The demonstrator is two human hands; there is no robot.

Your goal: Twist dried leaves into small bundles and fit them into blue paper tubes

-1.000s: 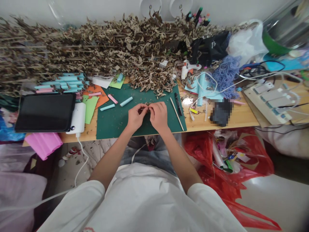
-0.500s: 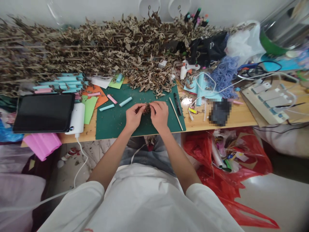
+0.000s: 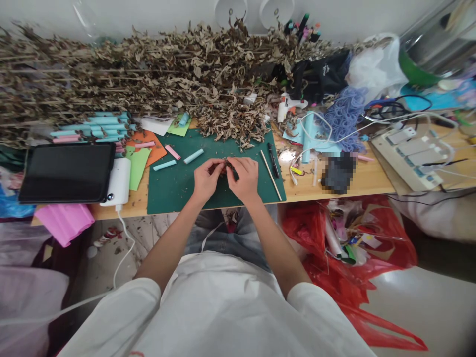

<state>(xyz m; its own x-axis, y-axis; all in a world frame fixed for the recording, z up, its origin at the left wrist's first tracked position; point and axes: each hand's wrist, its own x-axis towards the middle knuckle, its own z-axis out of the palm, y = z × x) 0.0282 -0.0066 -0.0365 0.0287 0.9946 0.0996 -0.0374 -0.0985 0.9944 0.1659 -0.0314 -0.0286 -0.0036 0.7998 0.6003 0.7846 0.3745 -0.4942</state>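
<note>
The right hand (image 3: 244, 179) now sits closer to the left hand (image 3: 205, 182), each grip pinched on dried leaves (image 3: 225, 169), seemingly bunching them tighter.

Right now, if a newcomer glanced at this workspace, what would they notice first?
Probably the big heap of dried leaves and stems running along the back of the wooden table. Next, perhaps, the left hand and right hand, close together over the green mat, with brown leaf bits at their fingertips. The bright red plastic bag also stands out, below the table's front edge at right.
</note>
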